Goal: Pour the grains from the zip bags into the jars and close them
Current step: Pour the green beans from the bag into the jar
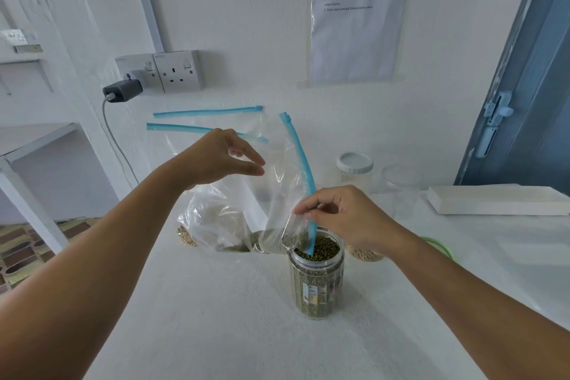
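Open jar (317, 281), nearly full of green grains, stands mid-table (216, 318). Right hand (342, 216) pinches the zip bag (283, 194) at its blue strip, mouth tipped into the jar. Left hand (222, 157), fingers loosely extended, touches the bag's upper side. Behind: more bags (216, 219), capped jar (354, 166), white box (493, 199), wall sockets (172, 71)

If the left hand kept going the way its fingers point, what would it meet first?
The left hand points right, fingertips at the clear film of the tipped zip bag. It would likely press into that film first, then the bag's blue zip strip. Whether it already touches the film is unclear.
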`<state>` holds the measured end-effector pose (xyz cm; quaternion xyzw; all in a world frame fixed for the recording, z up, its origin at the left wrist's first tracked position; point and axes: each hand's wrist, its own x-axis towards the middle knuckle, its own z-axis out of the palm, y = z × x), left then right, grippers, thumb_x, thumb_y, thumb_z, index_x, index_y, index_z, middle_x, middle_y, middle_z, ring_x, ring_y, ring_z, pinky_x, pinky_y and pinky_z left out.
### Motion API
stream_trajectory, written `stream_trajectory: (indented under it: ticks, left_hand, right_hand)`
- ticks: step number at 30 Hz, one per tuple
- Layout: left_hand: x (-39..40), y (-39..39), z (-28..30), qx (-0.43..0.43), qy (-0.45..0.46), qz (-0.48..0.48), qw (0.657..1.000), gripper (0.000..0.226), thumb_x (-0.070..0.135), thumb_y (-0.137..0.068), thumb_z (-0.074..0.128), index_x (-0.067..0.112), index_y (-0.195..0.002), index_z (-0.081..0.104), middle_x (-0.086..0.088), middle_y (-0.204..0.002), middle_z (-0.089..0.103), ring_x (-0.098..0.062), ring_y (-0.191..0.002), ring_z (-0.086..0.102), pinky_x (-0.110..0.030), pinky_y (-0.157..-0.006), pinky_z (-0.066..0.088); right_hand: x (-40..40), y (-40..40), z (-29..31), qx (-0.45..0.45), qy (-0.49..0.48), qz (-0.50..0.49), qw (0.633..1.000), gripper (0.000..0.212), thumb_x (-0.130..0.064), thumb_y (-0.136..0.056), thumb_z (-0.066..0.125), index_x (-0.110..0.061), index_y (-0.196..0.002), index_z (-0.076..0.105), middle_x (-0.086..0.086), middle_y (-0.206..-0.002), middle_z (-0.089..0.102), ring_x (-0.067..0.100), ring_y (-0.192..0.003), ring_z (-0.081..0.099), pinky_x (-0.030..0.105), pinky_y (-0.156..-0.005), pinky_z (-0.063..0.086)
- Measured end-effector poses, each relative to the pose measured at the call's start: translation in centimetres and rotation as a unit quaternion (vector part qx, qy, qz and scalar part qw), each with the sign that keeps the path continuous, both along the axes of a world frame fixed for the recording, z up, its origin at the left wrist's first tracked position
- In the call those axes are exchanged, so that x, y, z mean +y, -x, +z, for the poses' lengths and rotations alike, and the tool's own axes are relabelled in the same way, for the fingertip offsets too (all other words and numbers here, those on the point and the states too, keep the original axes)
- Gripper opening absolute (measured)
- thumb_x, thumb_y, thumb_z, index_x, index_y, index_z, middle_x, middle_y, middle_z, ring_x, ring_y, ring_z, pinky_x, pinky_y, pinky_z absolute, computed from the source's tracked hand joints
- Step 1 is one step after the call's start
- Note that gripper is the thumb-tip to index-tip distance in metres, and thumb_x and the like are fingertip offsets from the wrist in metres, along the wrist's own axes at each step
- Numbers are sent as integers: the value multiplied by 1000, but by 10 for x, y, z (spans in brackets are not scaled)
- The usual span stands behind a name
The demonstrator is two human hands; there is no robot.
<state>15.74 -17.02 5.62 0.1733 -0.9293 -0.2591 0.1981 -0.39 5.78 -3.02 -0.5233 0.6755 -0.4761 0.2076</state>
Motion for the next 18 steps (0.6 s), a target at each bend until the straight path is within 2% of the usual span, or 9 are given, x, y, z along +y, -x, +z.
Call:
stream_trajectory:
  ticks: [3, 5, 12, 15, 18]
  left_hand:
    - [-3, 0, -2, 1, -13, -5, 1000, 18, 32, -79, 87, 30, -96, 83, 16, -98, 66, 19, -89, 57, -4, -75, 40]
    - [-3, 1, -4, 0, -14, -10, 1000, 17, 31, -80, 86, 28, -97, 83, 17, -97, 66, 23, -87, 56, -4, -75, 40]
    - [-10, 0, -11, 5, -46, 4, 999, 19, 35, -78, 87, 31, -96, 84, 30, -88, 71, 10, -95, 61, -15, -83, 42]
    - [-11, -1, -15, -1, -55, 3, 999, 19, 33, -78, 88, 29, -96, 84, 35, -85, 68, 18, -91, 60, -13, -82, 41]
    - [-10, 0, -18, 6, -58, 1, 998, 19, 31, -79, 88, 27, -97, 84, 29, -85, 69, 13, -93, 62, -10, -82, 40]
  right_hand:
    - [0, 0, -2, -8, -3, 5, 1000, 28, -6, -100, 67, -29, -101, 82, -12, -104, 78, 8, -101, 74, 30, -96, 60]
    - [0, 0, -2, -13, -6, 5, 1000, 28, -5, -101, 65, -27, -101, 82, -12, -105, 78, 7, -103, 73, 28, -97, 59]
    - [-4, 1, 13, 1, -7, 6, 1000, 30, -6, -103, 60, -28, -106, 81, -18, -106, 78, 2, -101, 72, 15, -92, 55]
    - [-1, 1, 8, -5, -12, 5, 1000, 29, -6, -103, 61, -27, -107, 81, -19, -106, 77, -1, -102, 71, 10, -89, 53]
    - [-2, 3, 6, -4, -5, -2, 1000, 29, -5, -102, 61, -26, -107, 81, -18, -107, 77, -1, -104, 70, 10, -88, 53]
